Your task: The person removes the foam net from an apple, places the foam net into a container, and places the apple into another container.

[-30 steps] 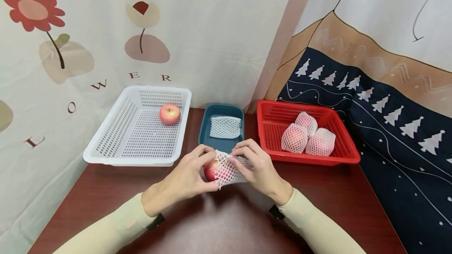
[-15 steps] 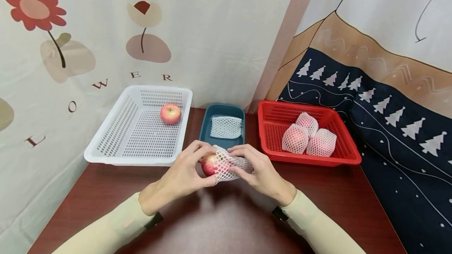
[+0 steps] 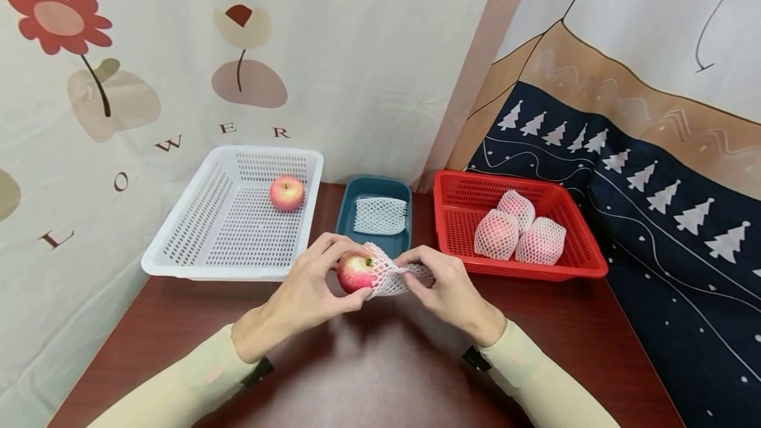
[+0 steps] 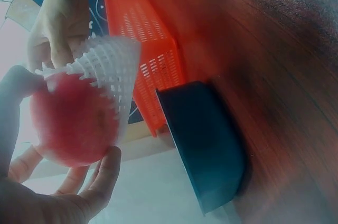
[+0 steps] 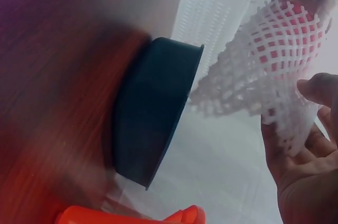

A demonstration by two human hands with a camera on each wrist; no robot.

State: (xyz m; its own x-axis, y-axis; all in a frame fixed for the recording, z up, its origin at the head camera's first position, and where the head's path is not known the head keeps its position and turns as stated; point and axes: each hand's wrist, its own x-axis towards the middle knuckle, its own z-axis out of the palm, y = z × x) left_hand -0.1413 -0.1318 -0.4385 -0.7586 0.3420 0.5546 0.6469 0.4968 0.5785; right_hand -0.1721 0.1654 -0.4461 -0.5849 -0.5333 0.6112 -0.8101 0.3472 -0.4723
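Note:
A red apple (image 3: 355, 274) is held up over the table, its stem side partly inside a white foam net sleeve (image 3: 388, 276). My left hand (image 3: 312, 286) curls round the bare side of the apple, thumb in front and fingers behind; in the left wrist view the fingertips (image 4: 108, 174) press its skin. My right hand (image 3: 454, 292) pinches the gathered far end of the net between thumb and fingers, and the right wrist view shows the mesh (image 5: 288, 44) spread over the apple while the loose end bunches in that grip.
Behind the hands stands a dark teal tray (image 3: 346, 220) holding flat foam nets (image 3: 380, 215). To the left, a white basket (image 3: 178, 269) holds one bare apple (image 3: 287, 193). On the right is a red basket (image 3: 448, 216) with three net-covered apples (image 3: 496, 234). A curtain (image 3: 368, 51) hangs behind.
My right hand has shifted slightly right and now pinches the net into a narrow, twisted-looking end. The apple has turned so its stem shows near the net's edge; more bare skin is visible.

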